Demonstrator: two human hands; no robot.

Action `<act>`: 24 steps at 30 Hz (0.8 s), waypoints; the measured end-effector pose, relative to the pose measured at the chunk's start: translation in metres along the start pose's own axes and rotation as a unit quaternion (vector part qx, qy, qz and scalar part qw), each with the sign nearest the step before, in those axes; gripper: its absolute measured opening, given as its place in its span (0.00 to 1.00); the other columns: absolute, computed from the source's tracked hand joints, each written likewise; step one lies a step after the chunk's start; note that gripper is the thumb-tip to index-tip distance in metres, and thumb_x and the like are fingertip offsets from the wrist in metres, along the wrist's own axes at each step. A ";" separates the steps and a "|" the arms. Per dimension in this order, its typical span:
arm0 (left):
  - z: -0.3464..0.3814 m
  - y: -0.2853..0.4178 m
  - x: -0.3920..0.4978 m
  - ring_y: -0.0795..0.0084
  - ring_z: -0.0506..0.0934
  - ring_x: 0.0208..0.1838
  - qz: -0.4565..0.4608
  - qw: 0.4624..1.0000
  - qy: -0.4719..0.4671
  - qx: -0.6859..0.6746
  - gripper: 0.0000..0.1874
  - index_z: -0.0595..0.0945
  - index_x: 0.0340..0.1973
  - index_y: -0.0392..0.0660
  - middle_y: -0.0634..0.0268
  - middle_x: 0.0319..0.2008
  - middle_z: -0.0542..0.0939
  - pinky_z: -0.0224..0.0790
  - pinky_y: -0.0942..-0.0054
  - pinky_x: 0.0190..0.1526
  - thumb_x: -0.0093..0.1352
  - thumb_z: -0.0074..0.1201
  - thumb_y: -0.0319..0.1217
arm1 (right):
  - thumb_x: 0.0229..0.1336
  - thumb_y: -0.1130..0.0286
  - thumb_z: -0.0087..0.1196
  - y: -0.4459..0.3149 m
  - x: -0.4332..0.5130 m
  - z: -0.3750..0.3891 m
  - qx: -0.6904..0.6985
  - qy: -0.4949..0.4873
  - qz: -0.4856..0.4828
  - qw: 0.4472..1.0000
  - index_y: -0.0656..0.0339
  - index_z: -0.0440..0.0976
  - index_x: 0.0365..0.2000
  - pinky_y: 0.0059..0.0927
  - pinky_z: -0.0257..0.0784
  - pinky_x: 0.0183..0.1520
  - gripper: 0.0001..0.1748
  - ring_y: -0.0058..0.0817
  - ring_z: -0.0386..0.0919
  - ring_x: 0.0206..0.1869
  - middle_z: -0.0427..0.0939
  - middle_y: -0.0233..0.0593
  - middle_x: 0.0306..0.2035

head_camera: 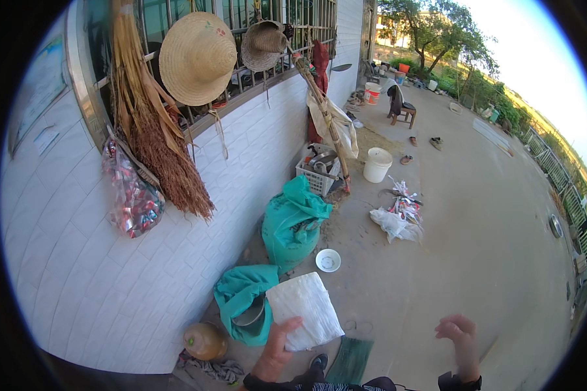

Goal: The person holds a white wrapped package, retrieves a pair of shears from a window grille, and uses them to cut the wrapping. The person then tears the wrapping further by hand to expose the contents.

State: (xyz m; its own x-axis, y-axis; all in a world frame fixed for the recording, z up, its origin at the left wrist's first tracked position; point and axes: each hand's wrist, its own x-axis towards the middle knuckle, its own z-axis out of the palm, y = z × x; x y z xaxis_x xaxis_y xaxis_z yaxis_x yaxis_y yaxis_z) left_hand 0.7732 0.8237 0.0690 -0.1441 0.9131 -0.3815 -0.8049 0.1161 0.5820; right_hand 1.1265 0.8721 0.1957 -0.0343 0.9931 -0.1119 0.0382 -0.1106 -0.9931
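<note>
My left hand (pixel 280 342) grips the lower left edge of a flat, white, roughly square slab (pixel 305 311), its thumb on the upper face; the slab's material cannot be told. The fingers beneath the slab are hidden. My right hand (pixel 457 332) is raised over the concrete to the right, apart from the slab, fingers bent and slightly blurred, with nothing seen in it. Just beyond the slab stands a white bowl (pixel 328 260). An open green sack (pixel 247 293) with a metal pot (pixel 250 315) in it lies left of the slab. A dark green mat or cloth (pixel 350 359) is below it.
A full green sack (pixel 293 225), a plastic crate (pixel 315 177) and a tiled wall (pixel 215 195) line the left. Ahead are a white bucket (pixel 377 165), a heap of plastic strips (pixel 405 210) and a stool (pixel 405 113). A brownish round gourd or jar (pixel 206 341) sits lower left.
</note>
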 end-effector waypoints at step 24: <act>0.125 -0.060 0.235 0.59 0.74 0.55 0.045 0.983 0.177 -0.004 0.24 0.70 0.56 0.36 0.55 0.53 0.75 0.66 0.58 0.59 0.66 0.49 0.34 | 0.62 0.73 0.50 -0.004 0.347 -0.096 -0.030 -0.278 0.029 0.960 0.68 0.74 0.41 0.23 0.73 0.44 0.10 0.21 0.78 0.38 0.79 0.37 0.33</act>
State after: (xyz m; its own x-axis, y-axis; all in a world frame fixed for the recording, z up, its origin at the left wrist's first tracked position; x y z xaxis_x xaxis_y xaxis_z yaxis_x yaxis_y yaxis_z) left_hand 0.8600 1.0805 0.0343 -0.4055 0.7264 -0.5550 -0.7834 0.0367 0.6204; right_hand 1.2107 1.2205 0.1643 -0.5574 0.8095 -0.1845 0.1123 -0.1467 -0.9828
